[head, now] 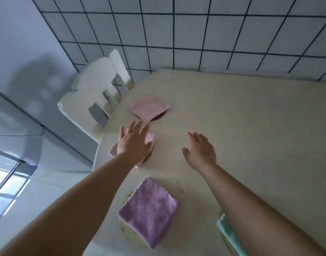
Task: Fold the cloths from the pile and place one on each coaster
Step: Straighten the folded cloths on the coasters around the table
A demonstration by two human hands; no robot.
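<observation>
A: Head view: the left hand (133, 143) lies flat, fingers spread, on a folded pink cloth (113, 149) near the left edge of the counter (250, 126). A dark brown coaster (147, 157) shows just under its right edge. The right hand (200, 151) hovers beside it, fingers relaxed and apart, holding nothing.

B: So the step is the pressing of the cloth on its coaster?

A: I think so. To do it well, the palm should push straight down and smooth outward, so the layers stay square and do not slide off the round coaster.

B: And the other cloths?

A: A smooth pale pink cloth (150, 108) sits farther away on another dark coaster (159, 116). A lilac cloth (149, 213), fluffy with a bubbly texture and zigzag edges, rests on a pale coaster (124, 229). A teal cloth (226, 231) is half hidden under the right forearm. I cannot see any pile.
</observation>
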